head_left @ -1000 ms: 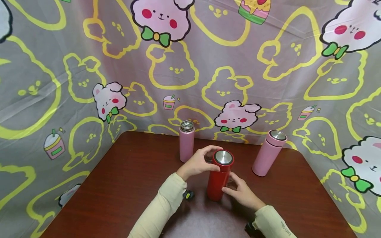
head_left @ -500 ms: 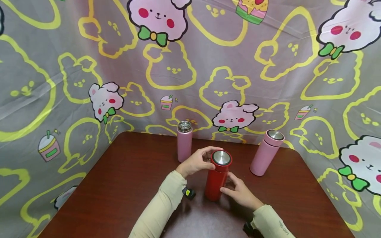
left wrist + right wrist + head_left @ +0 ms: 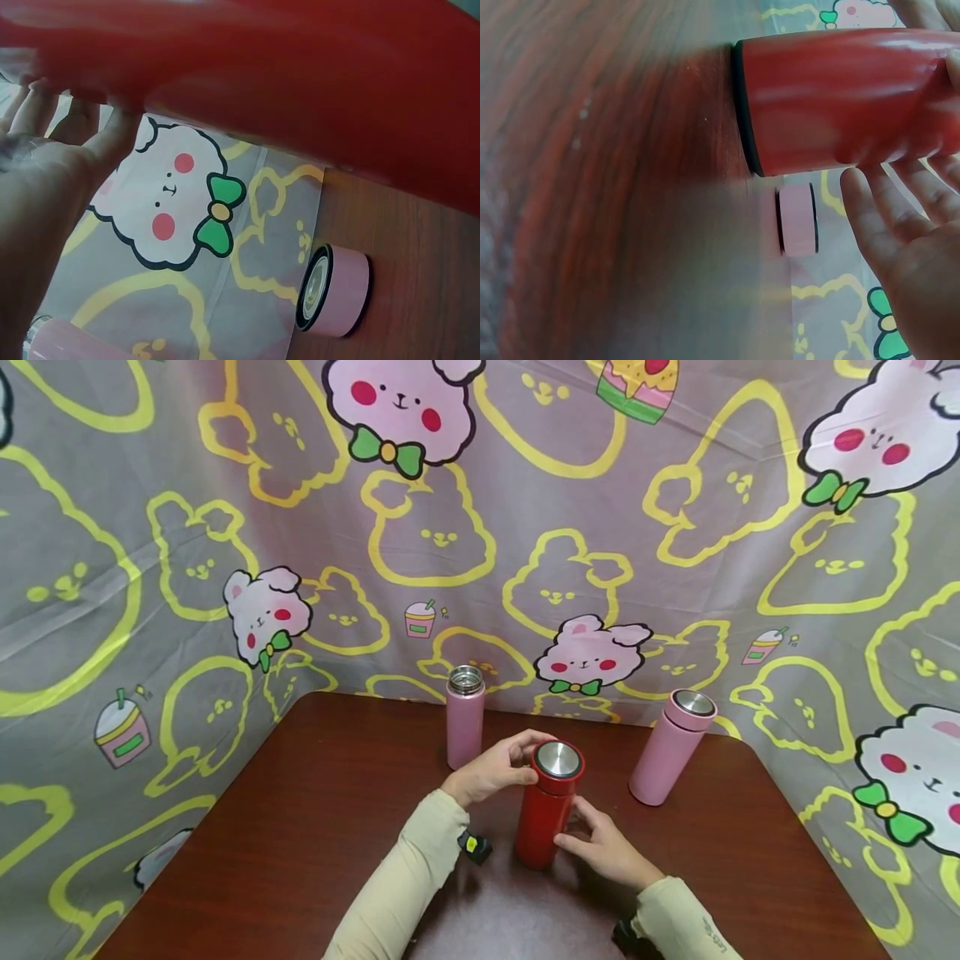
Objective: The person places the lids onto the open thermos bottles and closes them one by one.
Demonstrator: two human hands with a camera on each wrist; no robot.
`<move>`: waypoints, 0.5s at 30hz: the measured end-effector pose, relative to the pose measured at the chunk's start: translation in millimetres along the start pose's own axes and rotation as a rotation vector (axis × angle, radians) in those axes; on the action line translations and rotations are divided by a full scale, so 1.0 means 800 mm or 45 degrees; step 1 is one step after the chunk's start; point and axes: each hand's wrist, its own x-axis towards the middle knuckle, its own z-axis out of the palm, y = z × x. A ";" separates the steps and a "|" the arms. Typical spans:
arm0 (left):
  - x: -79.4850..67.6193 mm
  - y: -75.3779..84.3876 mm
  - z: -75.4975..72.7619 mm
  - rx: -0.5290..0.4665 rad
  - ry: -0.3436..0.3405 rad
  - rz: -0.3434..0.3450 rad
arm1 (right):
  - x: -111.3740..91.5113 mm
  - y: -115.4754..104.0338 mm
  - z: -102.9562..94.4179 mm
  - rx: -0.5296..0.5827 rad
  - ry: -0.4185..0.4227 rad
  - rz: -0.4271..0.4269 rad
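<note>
A red thermos flask (image 3: 545, 818) with a steel-topped lid stands upright near the middle of the table, its black-rimmed base (image 3: 748, 112) at the tabletop. My left hand (image 3: 491, 768) holds its red lid (image 3: 558, 762) from the left, thumb in front and fingers round the back. Lower down, my right hand (image 3: 607, 847) grips the body from the right between thumb and fingers. A pink lid (image 3: 341, 291) sits on the table beyond the flask, hidden in the head view. Behind my left hand stands a pink flask (image 3: 465, 727) with its steel mouth uncovered.
Another pink flask (image 3: 667, 752), with its lid on, stands at the back right. The brown wooden table (image 3: 300, 802) meets a cartoon-printed cloth (image 3: 450, 527) at the back and sides. Dark camera mounts (image 3: 475, 846) sit at both wrists.
The view has shifted slightly, so everything lies a little further left in the head view. Both hands keep their places on the red thermos flask.
</note>
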 end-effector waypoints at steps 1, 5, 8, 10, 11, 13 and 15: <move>0.000 0.000 0.000 0.007 -0.003 0.001 | 0.000 -0.005 0.000 0.006 -0.005 -0.001; -0.001 -0.001 0.000 0.015 0.002 0.012 | -0.001 -0.020 0.000 0.004 -0.011 -0.015; -0.001 -0.001 0.000 0.007 0.014 0.015 | -0.001 -0.022 0.001 0.000 -0.009 -0.026; -0.002 -0.001 0.001 0.008 0.021 0.015 | -0.001 -0.021 0.001 0.002 -0.012 -0.030; -0.002 -0.001 0.001 0.010 0.026 0.013 | -0.001 -0.020 0.001 0.003 -0.014 -0.029; -0.002 -0.001 0.001 0.021 0.038 0.003 | -0.001 -0.019 0.001 0.001 -0.017 -0.031; -0.003 -0.001 0.001 0.041 0.051 -0.007 | -0.001 -0.018 0.000 -0.004 -0.018 -0.029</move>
